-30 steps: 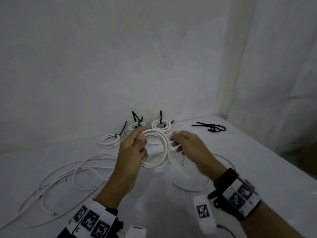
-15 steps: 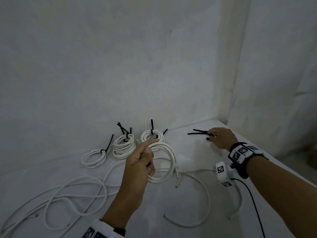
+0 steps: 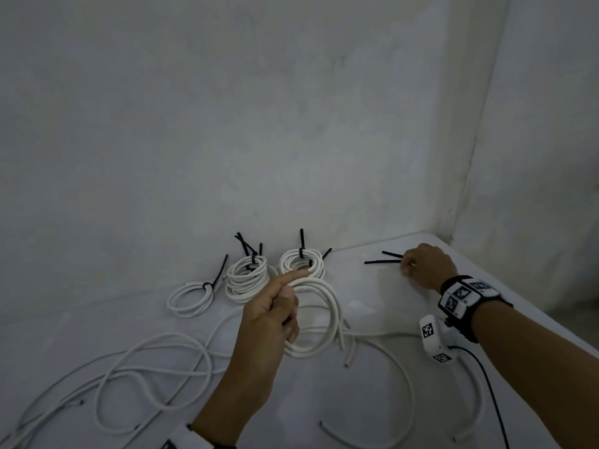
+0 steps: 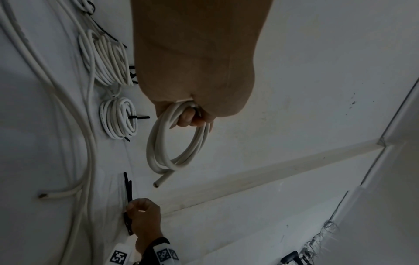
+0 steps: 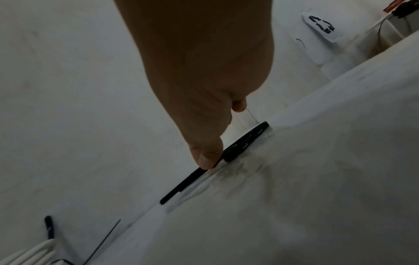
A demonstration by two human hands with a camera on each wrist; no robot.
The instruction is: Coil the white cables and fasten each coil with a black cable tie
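My left hand (image 3: 282,298) holds a loose coil of white cable (image 3: 327,322) above the middle of the table, thumb and curled fingers round its turns and the index finger stretched out. The left wrist view shows the coil (image 4: 158,143) hanging from those fingers with one cut end free. My right hand (image 3: 410,266) is at the far right of the table on the loose black cable ties (image 3: 382,261), its fingers curled over them. In the right wrist view the thumb (image 5: 206,156) pinches one black tie (image 5: 181,184) at the table surface.
Three tied coils (image 3: 191,296) (image 3: 246,280) (image 3: 301,264) sit along the back wall with black tie tails sticking up. Loose white cables (image 3: 129,367) sprawl over the left and front of the white table (image 3: 372,296). Walls close in behind and on the right.
My right hand let go of the coil and reached right to the black ties, where it now stays. The left hand keeps holding the coil alone.
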